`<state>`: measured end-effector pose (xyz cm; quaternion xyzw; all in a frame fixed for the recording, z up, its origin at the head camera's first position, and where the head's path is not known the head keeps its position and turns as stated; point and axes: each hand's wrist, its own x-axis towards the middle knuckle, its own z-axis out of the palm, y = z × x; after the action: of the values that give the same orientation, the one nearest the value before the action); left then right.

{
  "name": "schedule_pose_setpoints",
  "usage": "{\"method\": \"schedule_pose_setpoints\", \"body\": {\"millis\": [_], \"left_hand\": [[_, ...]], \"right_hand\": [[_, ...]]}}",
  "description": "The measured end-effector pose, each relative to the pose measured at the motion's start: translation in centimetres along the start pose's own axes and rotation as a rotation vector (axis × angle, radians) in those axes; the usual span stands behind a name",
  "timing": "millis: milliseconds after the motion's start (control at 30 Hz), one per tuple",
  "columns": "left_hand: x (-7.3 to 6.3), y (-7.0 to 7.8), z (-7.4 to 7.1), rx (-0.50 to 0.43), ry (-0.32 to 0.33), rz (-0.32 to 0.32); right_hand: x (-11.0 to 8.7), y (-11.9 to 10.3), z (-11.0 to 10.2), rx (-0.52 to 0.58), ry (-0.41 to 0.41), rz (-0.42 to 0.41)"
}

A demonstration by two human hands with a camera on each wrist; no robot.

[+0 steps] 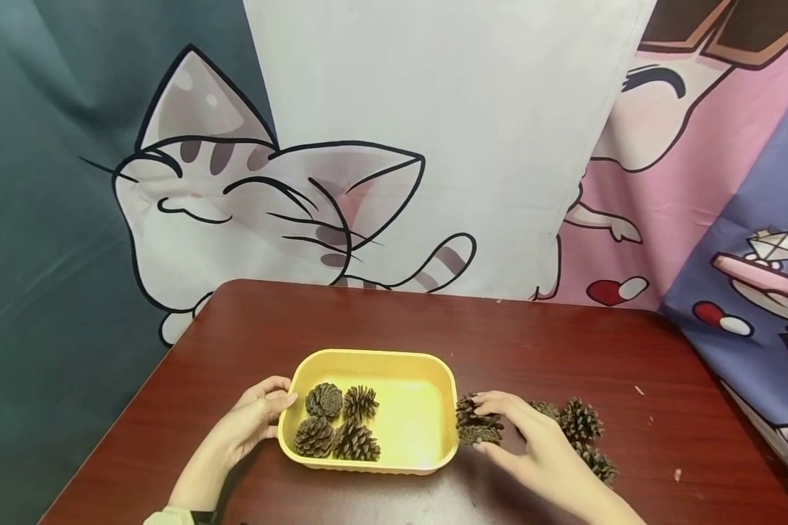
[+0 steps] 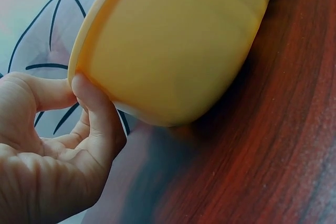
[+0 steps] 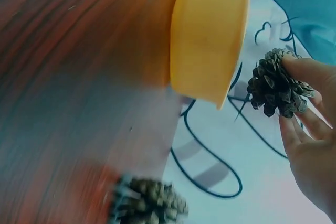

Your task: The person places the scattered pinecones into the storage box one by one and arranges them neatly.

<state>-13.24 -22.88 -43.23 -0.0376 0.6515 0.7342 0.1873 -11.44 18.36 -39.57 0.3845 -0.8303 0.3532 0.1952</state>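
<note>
A yellow plastic basin (image 1: 420, 468) stands on the table, with several brown pinecones (image 1: 324, 400) in its left half. At its left end my left hand (image 1: 256, 412) pinches the rim between thumb and fingers, seen closely as the hand (image 2: 63, 140) in the left wrist view. Just beyond the right end, my right hand (image 1: 525, 437) grips a pinecone (image 3: 278, 83) between thumb and fingertips. That cone is raised off the table, beside the basin wall (image 3: 207, 35). In the head view the hand partly covers it.
More pinecones (image 1: 580, 421) lie on the table to the right, partly behind my right forearm. Small pale flakes (image 1: 678, 475) dot the reddish-brown tabletop (image 1: 630, 343). A cloth with cartoon cats (image 1: 236, 204) hangs behind the table's far edge.
</note>
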Motion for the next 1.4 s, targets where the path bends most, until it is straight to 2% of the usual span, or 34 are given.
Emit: {"method": "schedule_pose_setpoints", "body": {"millis": [400, 667, 833, 1067, 1267, 1400], "left_hand": [[0.1, 0.0, 0.1, 0.007, -0.003, 0.006], [0.0, -0.1, -0.1, 0.012, 0.014, -0.006], [0.0, -0.1, 0.0, 0.011, 0.008, 0.000], [0.0, -0.1, 0.1, 0.007, -0.003, 0.006], [0.0, 0.1, 0.1, 0.006, -0.007, 0.007], [0.1, 0.0, 0.0, 0.007, -0.007, 0.009]], "right_hand": [[2.1, -0.5, 3.8, 0.131, -0.063, -0.001], [2.9, -0.4, 6.1, 0.125, -0.147, 0.059], [3.7, -0.2, 6.9, 0.138, -0.213, 0.061], [4.2, -0.2, 7.6, 0.105, -0.327, 0.125], [4.6, -0.3, 7.8, 0.052, -0.375, 0.126], [5.1, -0.4, 7.7, 0.013, -0.438, 0.114]]}}
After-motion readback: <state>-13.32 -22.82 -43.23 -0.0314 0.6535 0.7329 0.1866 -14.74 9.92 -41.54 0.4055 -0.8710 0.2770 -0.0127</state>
